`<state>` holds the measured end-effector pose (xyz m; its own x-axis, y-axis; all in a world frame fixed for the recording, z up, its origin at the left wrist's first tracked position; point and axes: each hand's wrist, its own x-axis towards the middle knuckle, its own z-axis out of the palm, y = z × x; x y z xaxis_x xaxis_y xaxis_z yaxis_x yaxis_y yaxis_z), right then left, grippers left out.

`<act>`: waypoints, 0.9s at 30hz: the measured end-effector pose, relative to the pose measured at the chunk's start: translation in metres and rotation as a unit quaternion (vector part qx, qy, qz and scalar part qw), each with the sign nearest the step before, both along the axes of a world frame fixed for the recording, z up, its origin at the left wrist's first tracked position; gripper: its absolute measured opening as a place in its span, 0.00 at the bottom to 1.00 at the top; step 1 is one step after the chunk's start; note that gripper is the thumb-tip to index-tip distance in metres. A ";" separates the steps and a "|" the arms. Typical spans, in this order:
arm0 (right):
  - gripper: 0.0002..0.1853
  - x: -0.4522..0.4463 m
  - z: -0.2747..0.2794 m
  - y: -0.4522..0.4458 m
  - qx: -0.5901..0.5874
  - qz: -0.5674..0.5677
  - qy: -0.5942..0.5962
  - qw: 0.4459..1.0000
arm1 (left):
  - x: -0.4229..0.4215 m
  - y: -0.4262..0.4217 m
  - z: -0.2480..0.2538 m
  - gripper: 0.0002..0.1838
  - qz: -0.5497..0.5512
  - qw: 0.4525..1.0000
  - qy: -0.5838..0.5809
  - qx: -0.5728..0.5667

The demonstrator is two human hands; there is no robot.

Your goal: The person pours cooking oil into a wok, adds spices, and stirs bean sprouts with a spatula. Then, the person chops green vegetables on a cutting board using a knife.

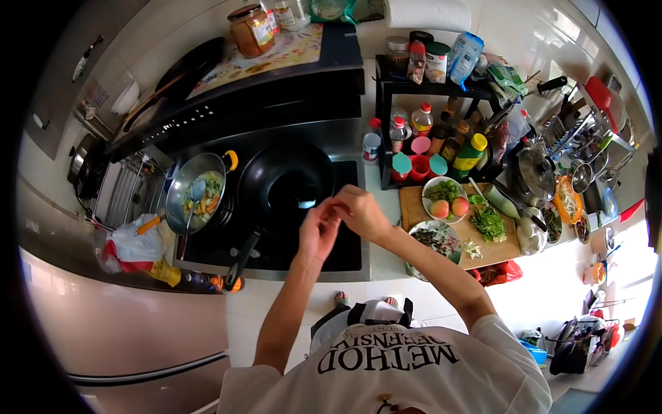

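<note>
Both of my hands meet above the right edge of a black wok (286,165) on the stove. My left hand (319,231) has its fingers bent in and pressed together near the fingertips of my right hand (360,212). The fingers of my right hand are closed too. Whatever lies between the fingertips, if anything, is too small to make out. A small pale patch shows in the wok just left of my hands. To the left, a steel pan (196,181) holds cooked vegetables and a ladle (198,190).
On the right, a cutting board (414,207) bears a fruit bowl (445,200), chopped greens (488,224) and a patterned bowl (436,241). Behind it stands a black rack (434,88) with bottles and red cups. The wok's handle (243,260) points toward the front edge.
</note>
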<state>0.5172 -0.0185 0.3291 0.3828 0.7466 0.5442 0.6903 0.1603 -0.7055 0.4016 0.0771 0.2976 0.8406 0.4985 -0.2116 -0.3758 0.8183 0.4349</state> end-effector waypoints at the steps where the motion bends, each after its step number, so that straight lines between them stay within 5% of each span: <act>1: 0.10 -0.002 0.003 0.024 0.006 0.017 -0.037 0.999 | 0.001 0.026 -0.008 0.09 0.006 0.999 -0.018 0.044; 4: 0.14 -0.008 -0.001 0.087 0.011 0.044 -0.113 0.993 | 0.002 0.125 -0.051 0.14 -0.059 0.992 -0.104 -0.030; 7: 0.17 -0.020 0.013 0.108 0.055 0.021 -0.041 0.997 | 0.011 0.172 -0.043 0.20 0.060 0.988 0.061 0.132; 9: 0.18 -0.021 0.010 0.101 0.019 0.001 -0.027 0.999 | 0.013 0.198 -0.043 0.25 0.043 0.964 0.120 0.231; 14: 0.16 -0.023 -0.019 0.046 -0.056 -0.051 0.019 0.997 | 0.020 0.208 -0.026 0.38 -0.001 0.804 0.263 0.533; 18: 0.15 -0.038 -0.027 -0.005 -0.087 -0.090 0.072 0.989 | 0.024 0.227 -0.043 0.43 -0.097 0.700 0.218 0.673; 22: 0.15 -0.051 -0.025 -0.044 -0.104 -0.110 0.115 0.982 | 0.024 0.209 -0.019 0.40 -0.175 0.537 0.364 0.740; 23: 0.15 -0.053 -0.024 -0.051 -0.108 -0.110 0.122 0.981 | 0.028 0.209 -0.040 0.35 -0.064 0.534 0.339 0.772; 26: 0.14 -0.061 -0.026 -0.073 -0.112 -0.093 0.139 0.980 | 0.033 0.216 -0.012 0.25 -0.119 0.482 0.337 0.800; 27: 0.14 -0.061 -0.028 -0.082 -0.113 -0.081 0.138 0.981 | 0.033 0.221 -0.021 0.17 -0.028 0.463 0.251 0.849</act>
